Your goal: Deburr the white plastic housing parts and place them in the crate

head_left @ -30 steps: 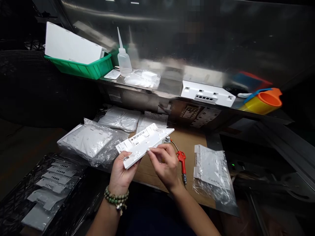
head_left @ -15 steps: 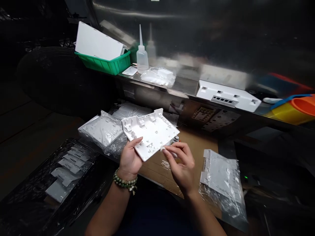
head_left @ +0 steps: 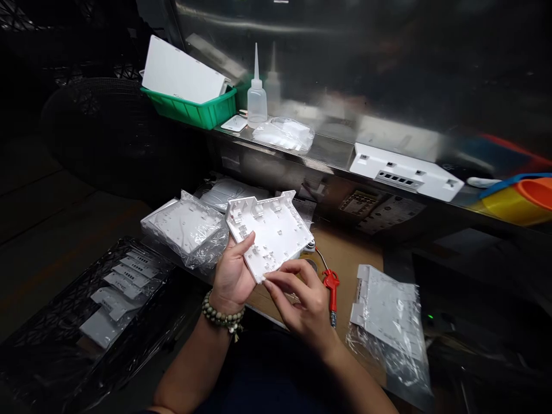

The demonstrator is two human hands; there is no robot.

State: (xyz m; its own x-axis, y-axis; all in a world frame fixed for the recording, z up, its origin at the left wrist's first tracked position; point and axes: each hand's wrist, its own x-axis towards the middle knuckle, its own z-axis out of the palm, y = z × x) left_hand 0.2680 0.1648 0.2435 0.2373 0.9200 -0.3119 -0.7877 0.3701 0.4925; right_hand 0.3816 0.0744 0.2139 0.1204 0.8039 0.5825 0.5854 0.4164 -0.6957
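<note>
My left hand point(head_left: 235, 267) is closed around the left edge of a white plastic housing panel point(head_left: 280, 236), thumb over its inner face. The panel is tilted, its clips and small posts turned up toward me. At the panel's lower corner, my right hand point(head_left: 304, 302) is pinched, thumb and index fingertips against the edge. Something small and white shows at those fingertips; its kind cannot be made out. Just behind the right hand, a red air blow gun point(head_left: 331, 282) lies on the cardboard point(head_left: 356, 250), partly covered by the hand and panel.
Bagged white panels lie left point(head_left: 185, 224) and right point(head_left: 388, 310). A dark crate point(head_left: 64, 299) at lower left holds more panels. The metal shelf point(head_left: 330, 152) bears a green bin point(head_left: 194, 109), a squeeze bottle point(head_left: 257, 103), a clear bag point(head_left: 284, 135) and another housing point(head_left: 405, 172).
My right hand has slid left and down along the panel's edge to its lower corner, revealing the red blow gun. The panel has shifted slightly right in the view, still in my left hand.
</note>
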